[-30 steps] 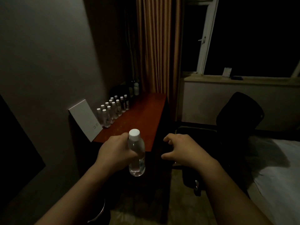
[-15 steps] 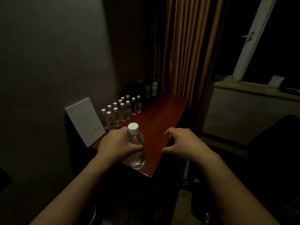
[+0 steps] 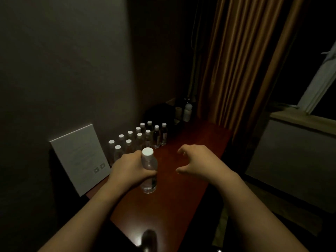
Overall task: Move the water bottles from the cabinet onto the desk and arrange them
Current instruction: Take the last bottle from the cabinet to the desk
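A dim room, seen from a camera worn on a person's head, looking down at two bare forearms reaching over a reddish-brown wooden counter [image 3: 190, 179] that runs along a grey wall.

The left hand [image 3: 129, 168] is wrapped around the middle of one clear water bottle [image 3: 148, 171] with a white cap. The bottle is upright, over the counter's left half; whether its base touches the wood or is just above it cannot be told. The right hand [image 3: 198, 160] holds nothing: it hovers over the counter to the right of the bottle, fingers loosely curled and spread, thumb apart from the rest.

Behind the left hand, a group of standing bottles [image 3: 140, 139] with white caps is lined up in two rows along the wall. Eleven caps can be counted: six in the row nearer the wall, five in the row in front. The lower parts of the nearest ones are hidden by the left hand.

To the left of the rows, one white card [image 3: 80, 157] leans against the wall. At the counter's far end sit several dark items and one pale container [image 3: 187, 112], too dim to identify. One tan curtain [image 3: 241, 60] hangs beyond, and part of one white window frame [image 3: 320, 82] shows at the right edge.
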The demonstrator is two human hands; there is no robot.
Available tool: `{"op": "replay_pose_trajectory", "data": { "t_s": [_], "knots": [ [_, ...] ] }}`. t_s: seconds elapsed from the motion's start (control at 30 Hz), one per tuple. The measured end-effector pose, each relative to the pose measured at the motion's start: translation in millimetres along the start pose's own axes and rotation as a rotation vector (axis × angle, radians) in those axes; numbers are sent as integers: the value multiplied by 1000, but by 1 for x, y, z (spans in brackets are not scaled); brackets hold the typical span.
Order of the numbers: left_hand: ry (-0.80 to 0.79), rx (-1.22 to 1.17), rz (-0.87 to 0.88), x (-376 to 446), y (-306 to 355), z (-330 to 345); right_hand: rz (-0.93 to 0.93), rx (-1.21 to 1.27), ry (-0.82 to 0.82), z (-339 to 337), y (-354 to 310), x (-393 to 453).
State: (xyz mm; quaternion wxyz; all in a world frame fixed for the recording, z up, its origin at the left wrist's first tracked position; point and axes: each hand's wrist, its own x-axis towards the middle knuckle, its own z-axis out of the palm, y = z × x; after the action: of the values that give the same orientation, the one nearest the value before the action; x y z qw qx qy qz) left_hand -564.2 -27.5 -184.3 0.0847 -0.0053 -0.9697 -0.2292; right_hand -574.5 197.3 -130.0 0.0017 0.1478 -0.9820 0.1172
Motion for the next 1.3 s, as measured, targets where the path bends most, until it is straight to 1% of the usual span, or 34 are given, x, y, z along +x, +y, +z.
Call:
{"op": "replay_pose_trajectory", "data": {
  "t_s": [0.23,0.4,0.7,0.8,0.97,1.3],
  "knots": [
    [7,32,-157,62,-18,25,-123,-3,-90,31,21,106],
    [36,56,-337,92,-35,57,-264,1,-166,54,31,182],
    [132,-32,-722,139,-44,121,-537,23,-322,84,46,306],
    [149,-60,-811,154,-47,144,-603,31,-364,97,50,331],
    [156,-98,-912,170,-56,181,-687,14,-450,121,60,360],
    [185,-156,-1072,172,-73,228,-759,52,-521,155,61,399]
  ]
}}
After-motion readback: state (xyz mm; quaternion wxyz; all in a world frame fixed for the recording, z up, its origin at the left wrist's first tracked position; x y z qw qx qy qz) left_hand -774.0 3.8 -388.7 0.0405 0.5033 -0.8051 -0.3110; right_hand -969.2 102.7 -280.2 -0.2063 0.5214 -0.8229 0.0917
